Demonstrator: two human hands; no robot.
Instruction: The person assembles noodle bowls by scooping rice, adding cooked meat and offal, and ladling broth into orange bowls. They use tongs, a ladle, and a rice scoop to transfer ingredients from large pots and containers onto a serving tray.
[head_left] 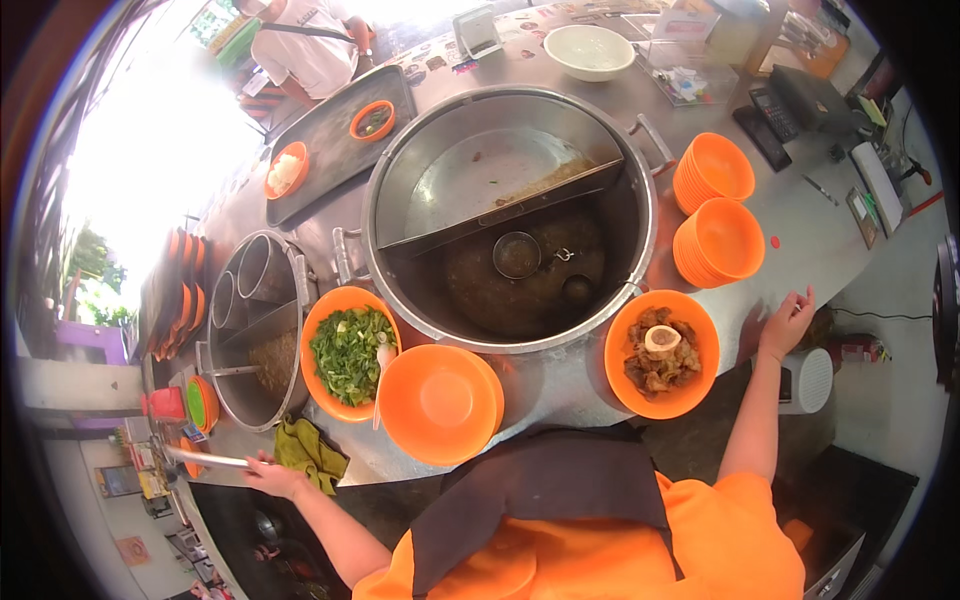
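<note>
My left hand [275, 475] is closed round one end of a long, flat silver metal utensil [210, 458], which points out to the left; its kind I cannot make out. Just right of that hand lies a crumpled olive-green cloth [310, 452] on the counter edge. My right hand [789, 322] holds nothing, its fingers loosely apart beside the right counter edge. Between the hands stand an orange bowl of chopped greens [352, 355] with a pale-handled spoon, a bare orange bowl [440, 398], and an orange bowl of brown meat [670, 385] topped by a round-cut bone [662, 341].
A big divided steel pot [430, 330] fills the middle, dark broth in its near half. Left of it stands a smaller divided pot [240, 350]. Stacked orange bowls [722, 240] stand at right. A grey tray [330, 145] carries two small bowls; a person [305, 45] stands beyond it.
</note>
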